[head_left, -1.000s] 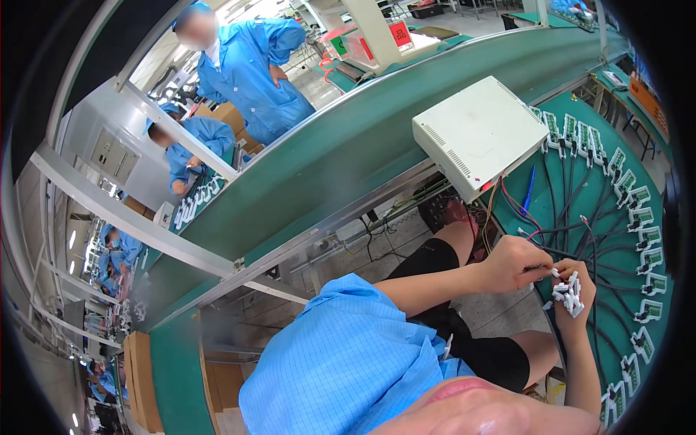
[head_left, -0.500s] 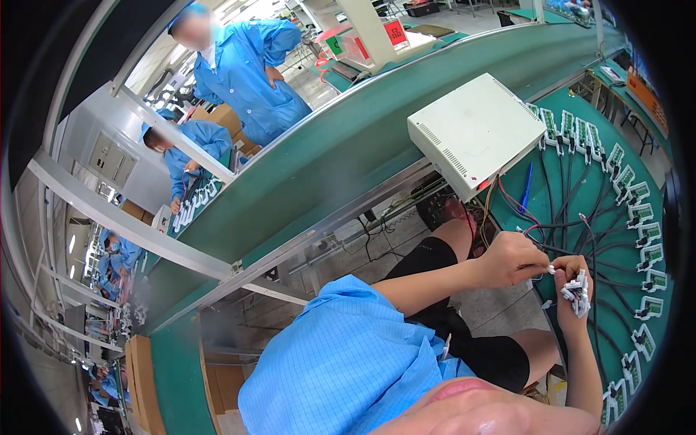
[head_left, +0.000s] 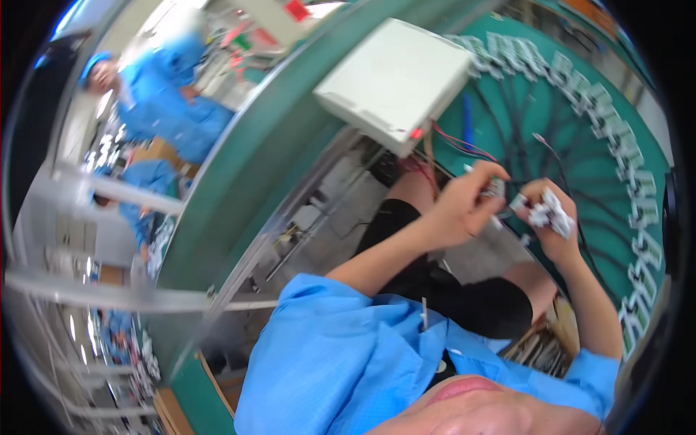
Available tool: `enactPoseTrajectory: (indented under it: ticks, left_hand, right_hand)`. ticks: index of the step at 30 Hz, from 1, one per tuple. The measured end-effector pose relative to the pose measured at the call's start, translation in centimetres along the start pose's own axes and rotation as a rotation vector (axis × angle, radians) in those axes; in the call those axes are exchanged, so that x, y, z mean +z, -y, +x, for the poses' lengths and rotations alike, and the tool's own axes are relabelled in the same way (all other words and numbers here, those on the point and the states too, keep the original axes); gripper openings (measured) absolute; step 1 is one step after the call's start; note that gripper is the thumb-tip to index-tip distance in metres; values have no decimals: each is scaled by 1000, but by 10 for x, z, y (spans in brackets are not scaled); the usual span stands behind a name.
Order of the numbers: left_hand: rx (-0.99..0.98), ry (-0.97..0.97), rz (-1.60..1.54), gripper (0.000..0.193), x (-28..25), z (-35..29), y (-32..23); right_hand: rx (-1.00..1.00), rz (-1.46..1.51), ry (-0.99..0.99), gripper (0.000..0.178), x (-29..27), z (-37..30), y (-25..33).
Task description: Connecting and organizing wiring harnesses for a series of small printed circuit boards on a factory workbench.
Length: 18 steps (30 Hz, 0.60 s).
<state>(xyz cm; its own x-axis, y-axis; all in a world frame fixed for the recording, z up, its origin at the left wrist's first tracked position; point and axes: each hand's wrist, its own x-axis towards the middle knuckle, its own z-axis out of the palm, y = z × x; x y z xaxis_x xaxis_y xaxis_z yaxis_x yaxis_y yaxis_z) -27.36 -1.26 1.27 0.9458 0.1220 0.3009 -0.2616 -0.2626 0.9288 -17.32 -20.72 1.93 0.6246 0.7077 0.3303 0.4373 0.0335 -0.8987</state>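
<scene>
My left hand (head_left: 464, 206) is closed around a small pale part (head_left: 494, 190) with a greyish face, which is too blurred to name more exactly. Beside it, my right hand (head_left: 557, 235) grips a bunch of small white plastic pieces (head_left: 549, 214) that look like connectors. One white piece (head_left: 518, 202) sticks out from its fingertips toward the left hand. A short gap lies between the hands, over the near edge of the green tabletop (head_left: 453, 112). Behind them a thin cable with a pale tip (head_left: 540, 138) lies on the table.
White-framed green circuit boards (head_left: 602, 109) curve along the table's far and right edges, with black cables (head_left: 515, 123) running inward. At the back left stands a cream metal box (head_left: 395, 80) with red and dark wires. A blue pen (head_left: 467, 119) lies near it. Co-workers (head_left: 163, 94) are beyond the green bench.
The whole view has shifted and is blurred. My hands, earlier pinching together at a small white piece, have moved apart. A pale part now shows in the left hand; the right keeps its bunch.
</scene>
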Motion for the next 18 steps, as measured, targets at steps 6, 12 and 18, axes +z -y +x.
enactPoseTrajectory:
  ticks: [6,12,18]
  left_hand:
    - [86,4,286,32,-6,-6,-16]
    - [-54,73,-107,35,-4,-1,3]
    - [-118,122,-192,35,-3,3,2]
  right_hand:
    - [-23,84,64,17,-1,-1,-3]
    - [20,57,45,22,0,-6,-8]
    - [11,-10,86,23,-2,-1,-4]
